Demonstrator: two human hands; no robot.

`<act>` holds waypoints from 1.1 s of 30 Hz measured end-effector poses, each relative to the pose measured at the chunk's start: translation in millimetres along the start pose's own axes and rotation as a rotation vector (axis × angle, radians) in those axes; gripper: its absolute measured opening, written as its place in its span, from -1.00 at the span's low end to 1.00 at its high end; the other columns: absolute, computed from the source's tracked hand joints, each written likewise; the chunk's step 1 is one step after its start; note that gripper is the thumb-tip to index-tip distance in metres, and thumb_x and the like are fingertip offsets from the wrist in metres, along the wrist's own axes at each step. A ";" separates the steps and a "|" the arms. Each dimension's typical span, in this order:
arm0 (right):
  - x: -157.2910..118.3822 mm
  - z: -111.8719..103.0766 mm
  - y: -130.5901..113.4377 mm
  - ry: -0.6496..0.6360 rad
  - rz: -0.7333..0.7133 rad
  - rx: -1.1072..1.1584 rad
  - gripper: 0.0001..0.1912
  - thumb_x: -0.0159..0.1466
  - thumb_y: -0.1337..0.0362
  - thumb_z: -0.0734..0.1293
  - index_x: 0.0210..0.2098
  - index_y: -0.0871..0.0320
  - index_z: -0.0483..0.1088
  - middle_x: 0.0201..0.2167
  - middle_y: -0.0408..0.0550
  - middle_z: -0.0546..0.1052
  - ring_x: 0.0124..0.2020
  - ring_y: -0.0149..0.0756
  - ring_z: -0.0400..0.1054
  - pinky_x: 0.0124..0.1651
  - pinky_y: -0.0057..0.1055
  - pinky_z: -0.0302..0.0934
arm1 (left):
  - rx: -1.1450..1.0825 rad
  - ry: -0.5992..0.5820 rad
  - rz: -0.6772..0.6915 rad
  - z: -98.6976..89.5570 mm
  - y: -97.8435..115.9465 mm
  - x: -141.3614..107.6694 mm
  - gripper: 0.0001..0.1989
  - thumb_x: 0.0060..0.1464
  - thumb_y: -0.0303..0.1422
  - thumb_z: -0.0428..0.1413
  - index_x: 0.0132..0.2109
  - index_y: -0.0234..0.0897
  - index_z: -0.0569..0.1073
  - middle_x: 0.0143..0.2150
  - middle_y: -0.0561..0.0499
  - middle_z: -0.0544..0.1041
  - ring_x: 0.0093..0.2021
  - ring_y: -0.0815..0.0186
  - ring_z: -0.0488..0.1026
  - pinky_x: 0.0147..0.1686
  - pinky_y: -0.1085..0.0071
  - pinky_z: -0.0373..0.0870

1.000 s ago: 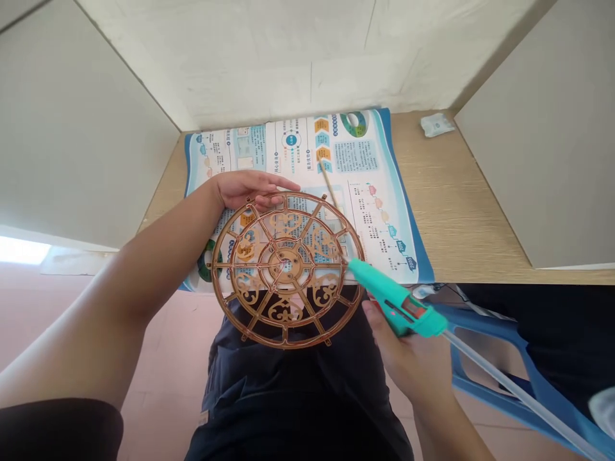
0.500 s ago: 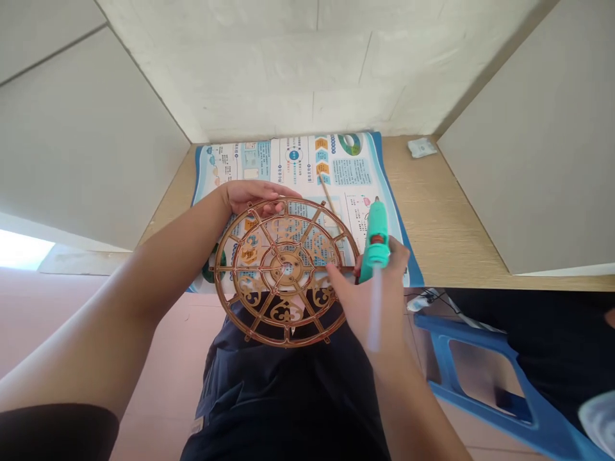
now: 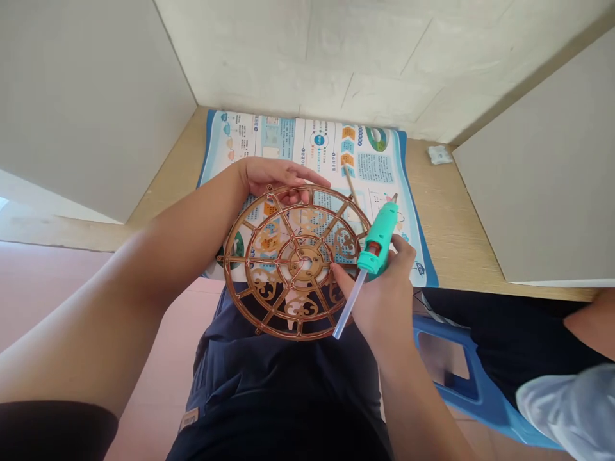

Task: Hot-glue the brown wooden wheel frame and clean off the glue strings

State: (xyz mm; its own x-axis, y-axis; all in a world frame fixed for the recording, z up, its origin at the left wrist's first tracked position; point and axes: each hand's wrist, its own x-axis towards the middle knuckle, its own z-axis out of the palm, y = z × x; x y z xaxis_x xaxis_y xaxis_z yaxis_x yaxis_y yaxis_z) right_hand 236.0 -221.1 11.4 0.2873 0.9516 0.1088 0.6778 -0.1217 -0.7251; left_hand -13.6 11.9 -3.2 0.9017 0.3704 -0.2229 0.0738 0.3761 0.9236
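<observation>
A round, brown openwork frame (image 3: pixel 317 257) with rings, spokes and scroll ornaments is tilted above my lap at the table's front edge. My left hand (image 3: pixel 276 176) grips its far rim, fingers curled over and under it. In my right hand (image 3: pixel 384 304) is a teal hot glue gun (image 3: pixel 381 234), its nozzle pointing away and to the right. A translucent glue stick (image 3: pixel 350 304) sticks out of its back end. The right thumb reaches over the frame's right side; whether it touches is hard to tell. My right fingers are partly hidden behind the gun.
A printed poster (image 3: pixel 283 150) covers part of the wooden table (image 3: pixel 449 218). A thin wooden stick (image 3: pixel 352 184) lies on it beyond the frame. At the back right is a small white packet (image 3: pixel 439 155). Panels flank both sides. Another person sits at right near a blue stool (image 3: pixel 473 368).
The camera view has shifted, so the table sits differently. The glue gun has turned, its nozzle leaning right and its glue stick slanting down to the left. Both hands keep their holds.
</observation>
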 end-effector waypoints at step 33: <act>3.5 -1.6 -8.2 -0.091 -0.034 -0.145 -0.16 0.10 -0.06 0.58 0.18 0.05 0.15 -0.14 0.04 0.55 -0.26 -0.01 0.52 -0.26 -0.17 0.37 | -0.141 -0.170 0.048 -10.9 -6.9 5.4 -0.57 0.23 -0.44 0.33 0.23 -0.36 0.60 -0.14 -0.05 0.75 -0.23 0.37 0.59 -0.25 0.50 0.41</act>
State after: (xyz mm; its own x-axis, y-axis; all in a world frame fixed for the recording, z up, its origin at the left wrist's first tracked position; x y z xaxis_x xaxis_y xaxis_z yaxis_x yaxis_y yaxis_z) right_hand 232.5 -217.2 18.8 0.2046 0.9767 0.0646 0.7787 -0.1225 -0.6154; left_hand -13.9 20.7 -14.2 0.9626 0.2462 -0.1130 -0.0201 0.4809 0.8765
